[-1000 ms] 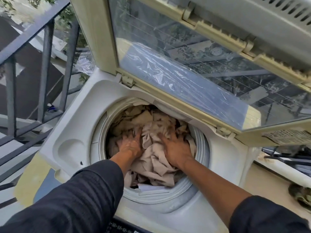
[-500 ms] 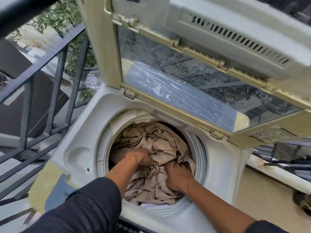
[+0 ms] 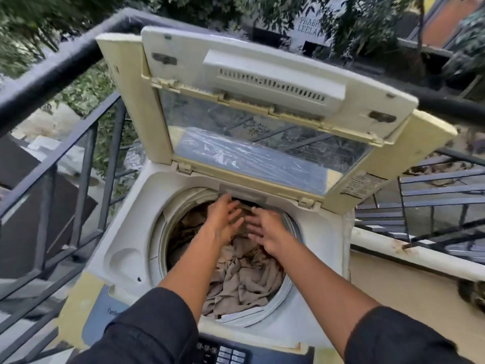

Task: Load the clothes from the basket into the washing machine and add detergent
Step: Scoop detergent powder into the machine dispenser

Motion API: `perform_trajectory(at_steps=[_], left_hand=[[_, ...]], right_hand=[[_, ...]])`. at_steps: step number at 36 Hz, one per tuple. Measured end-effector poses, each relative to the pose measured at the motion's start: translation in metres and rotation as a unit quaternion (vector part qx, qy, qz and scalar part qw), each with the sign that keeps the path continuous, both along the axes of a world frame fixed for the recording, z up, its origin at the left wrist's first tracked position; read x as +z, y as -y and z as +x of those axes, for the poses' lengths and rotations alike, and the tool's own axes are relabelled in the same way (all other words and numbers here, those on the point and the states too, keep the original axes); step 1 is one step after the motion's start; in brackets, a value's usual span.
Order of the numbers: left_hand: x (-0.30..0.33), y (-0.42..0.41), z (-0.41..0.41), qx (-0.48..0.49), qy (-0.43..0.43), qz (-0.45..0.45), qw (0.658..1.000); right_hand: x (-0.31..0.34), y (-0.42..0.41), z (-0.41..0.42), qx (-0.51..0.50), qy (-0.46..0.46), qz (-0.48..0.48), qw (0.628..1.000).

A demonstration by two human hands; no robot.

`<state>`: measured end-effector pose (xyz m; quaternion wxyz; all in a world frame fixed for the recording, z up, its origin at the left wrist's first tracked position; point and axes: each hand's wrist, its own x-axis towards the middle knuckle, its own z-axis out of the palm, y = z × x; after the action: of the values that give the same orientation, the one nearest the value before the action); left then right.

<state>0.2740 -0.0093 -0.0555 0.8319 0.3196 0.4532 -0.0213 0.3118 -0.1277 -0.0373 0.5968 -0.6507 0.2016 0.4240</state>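
A white top-loading washing machine (image 3: pixel 126 232) stands in front of me with its folded lid (image 3: pixel 262 106) raised. Crumpled beige clothes (image 3: pixel 246 282) fill the round drum. My left hand (image 3: pixel 223 219) and my right hand (image 3: pixel 265 229) hover side by side above the far part of the drum opening, fingers spread and straight, holding nothing. Both are lifted clear of the clothes. No basket or detergent is in view.
The machine's control panel (image 3: pixel 223 352) sits at the near edge below my arms. A dark metal railing (image 3: pixel 78 164) runs along the left and behind the machine. More railing and a low ledge (image 3: pixel 409 256) lie to the right.
Both hands were pressing and gripping the beige clothes inside the drum; now they have let go and risen above it with fingers spread. My view has pulled back and up.
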Motion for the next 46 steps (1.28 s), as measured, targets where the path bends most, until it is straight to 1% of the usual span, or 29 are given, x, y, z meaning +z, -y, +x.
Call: perform_trajectory(at_steps=[2,5,10,15,19,25,33,39,46], left_hand=[[0.006,-0.003,0.004,0.016,0.017,-0.028,0.999],[0.009,-0.008,0.007,0.02,0.017,-0.052,0.998],[0.014,-0.01,0.009,0.038,0.024,-0.082,0.996],[0.013,-0.013,0.008,0.028,0.025,-0.082,0.996],[0.009,-0.014,0.004,0.008,0.01,-0.06,0.998],[0.009,-0.011,-0.005,-0.01,-0.007,-0.03,0.999],[0.01,-0.007,-0.025,-0.015,-0.032,-0.007,0.999],[0.012,-0.004,-0.045,-0.053,-0.062,0.034,0.996],[0.022,0.003,-0.063,-0.061,-0.082,0.038,0.994]], right_hand=[[0.004,-0.003,0.007,-0.044,-0.032,0.045,0.998],[0.007,-0.008,0.014,-0.094,-0.061,0.088,0.99],[0.008,-0.018,0.018,-0.161,-0.103,0.125,0.974],[0.008,-0.022,0.018,-0.206,-0.11,0.161,0.959],[0.006,-0.017,0.016,-0.199,-0.099,0.154,0.963],[-0.001,-0.008,0.011,-0.17,-0.086,0.12,0.974],[-0.006,0.004,-0.007,-0.12,-0.069,0.077,0.987],[0.003,0.01,-0.025,-0.099,-0.033,0.036,0.994],[0.021,0.026,-0.035,-0.078,-0.033,0.017,0.996]])
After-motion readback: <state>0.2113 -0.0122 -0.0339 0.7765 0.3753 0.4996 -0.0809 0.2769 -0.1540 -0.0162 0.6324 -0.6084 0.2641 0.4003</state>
